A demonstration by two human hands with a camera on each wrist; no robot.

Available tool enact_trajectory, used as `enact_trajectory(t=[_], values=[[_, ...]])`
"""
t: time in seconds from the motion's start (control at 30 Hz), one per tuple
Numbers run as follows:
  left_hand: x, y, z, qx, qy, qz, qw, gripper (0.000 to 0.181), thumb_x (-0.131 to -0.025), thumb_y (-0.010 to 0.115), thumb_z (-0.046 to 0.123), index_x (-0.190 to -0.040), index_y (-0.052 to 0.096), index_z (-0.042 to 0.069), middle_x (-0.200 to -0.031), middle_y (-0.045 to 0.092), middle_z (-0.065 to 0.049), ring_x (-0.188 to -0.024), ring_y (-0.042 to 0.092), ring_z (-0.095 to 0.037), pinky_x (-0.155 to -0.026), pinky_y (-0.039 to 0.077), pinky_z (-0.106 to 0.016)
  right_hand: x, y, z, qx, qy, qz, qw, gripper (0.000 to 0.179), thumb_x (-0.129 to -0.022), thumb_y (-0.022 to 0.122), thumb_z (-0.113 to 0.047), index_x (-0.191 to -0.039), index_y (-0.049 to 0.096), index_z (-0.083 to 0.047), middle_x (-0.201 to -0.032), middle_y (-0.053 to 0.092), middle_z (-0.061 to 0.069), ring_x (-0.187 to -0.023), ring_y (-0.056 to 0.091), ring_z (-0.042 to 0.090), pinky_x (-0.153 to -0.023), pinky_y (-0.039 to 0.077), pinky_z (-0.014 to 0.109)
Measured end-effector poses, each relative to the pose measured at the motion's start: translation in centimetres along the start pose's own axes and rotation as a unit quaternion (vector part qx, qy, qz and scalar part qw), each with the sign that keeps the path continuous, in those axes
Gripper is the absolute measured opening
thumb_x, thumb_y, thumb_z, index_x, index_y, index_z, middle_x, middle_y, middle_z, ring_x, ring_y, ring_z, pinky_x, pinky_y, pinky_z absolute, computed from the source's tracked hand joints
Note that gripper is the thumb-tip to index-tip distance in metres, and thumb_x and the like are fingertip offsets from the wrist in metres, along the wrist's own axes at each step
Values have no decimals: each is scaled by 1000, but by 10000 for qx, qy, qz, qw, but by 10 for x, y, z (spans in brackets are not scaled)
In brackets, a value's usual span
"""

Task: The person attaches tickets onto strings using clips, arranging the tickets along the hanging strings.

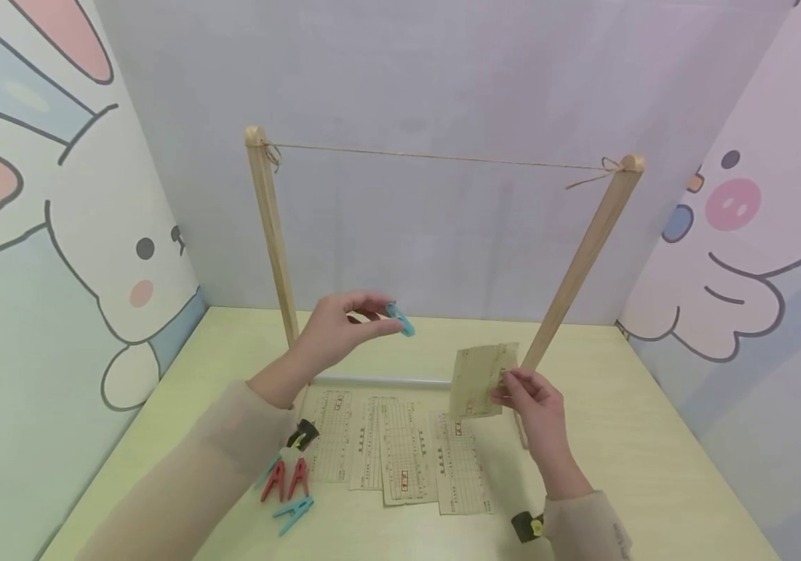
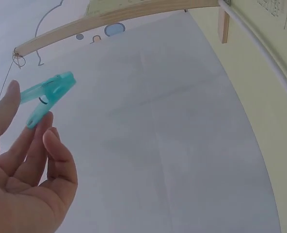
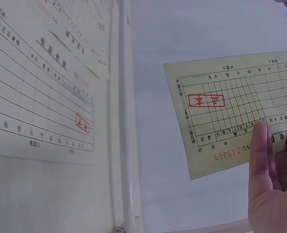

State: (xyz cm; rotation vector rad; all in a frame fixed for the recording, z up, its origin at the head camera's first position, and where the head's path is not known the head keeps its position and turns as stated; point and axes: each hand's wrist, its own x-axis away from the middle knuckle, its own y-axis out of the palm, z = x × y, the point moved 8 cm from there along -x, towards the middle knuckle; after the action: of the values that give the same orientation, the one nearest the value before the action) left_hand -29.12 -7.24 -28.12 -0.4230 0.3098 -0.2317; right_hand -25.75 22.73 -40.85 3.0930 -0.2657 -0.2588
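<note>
Between thumb and fingertips, my left hand point(image 1: 344, 331) pinches a light-blue clothespin point(image 1: 401, 319), held in the air below the string. The left wrist view shows the clothespin point(image 2: 49, 97) with its handles between thumb and fingers. My right hand point(image 1: 539, 413) grips a yellowish printed receipt slip point(image 1: 479, 380) by its edge, raised above the table near the right post. Red stamp marks and a red number are printed on the slip point(image 3: 231, 109) in the right wrist view. A thin twine line point(image 1: 435, 157) stretches between two wooden posts, with nothing hanging on it.
Several similar slips point(image 1: 406, 452) lie on the pale table, some overlapping. Red clothespins point(image 1: 298, 477) and a blue clothespin point(image 1: 294, 514) lie at front left. The left post point(image 1: 274, 241) and right post point(image 1: 583, 257) stand upright, with a white rod point(image 1: 379, 380) low between them.
</note>
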Motion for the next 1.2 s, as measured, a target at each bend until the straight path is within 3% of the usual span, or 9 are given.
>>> enact_trajectory(t=[0.27,0.73,1.0,1.2], values=[[-14,-1,13,133,-183,-133,9997,39,-86,77,31,-121,67,18,-115,70,0,-107,61,-19,-84,49,-32,-10,-9,-28,-139,38,260,9996,7,-98,62,-14,-98,66,-9,-79,72,-6,-70,69,8,-67,60,24],[-37,-10,54,272,239,-155,9992,35,-87,76,22,-118,65,13,-116,70,-4,-105,62,-19,-89,51,-35,-33,-29,-74,-255,-156,618,9976,10,-93,69,-12,-84,71,-16,-66,70,-5,-55,66,8,-60,59,22],[-49,-12,71,472,394,-47,9981,35,-87,74,23,-120,64,14,-117,71,-6,-105,60,-18,-90,47,-35,-45,-35,-105,-58,-340,431,9985,5,-92,70,-14,-88,70,-17,-67,71,-7,-55,67,7,-60,58,20],[-58,-9,81,816,395,0,9959,32,-87,76,26,-115,66,14,-106,70,-2,-104,63,-15,-92,46,-34,-53,-40,-132,-474,-694,133,9964,4,-92,69,-8,-91,68,-12,-73,75,-4,-54,68,10,-59,58,21]])
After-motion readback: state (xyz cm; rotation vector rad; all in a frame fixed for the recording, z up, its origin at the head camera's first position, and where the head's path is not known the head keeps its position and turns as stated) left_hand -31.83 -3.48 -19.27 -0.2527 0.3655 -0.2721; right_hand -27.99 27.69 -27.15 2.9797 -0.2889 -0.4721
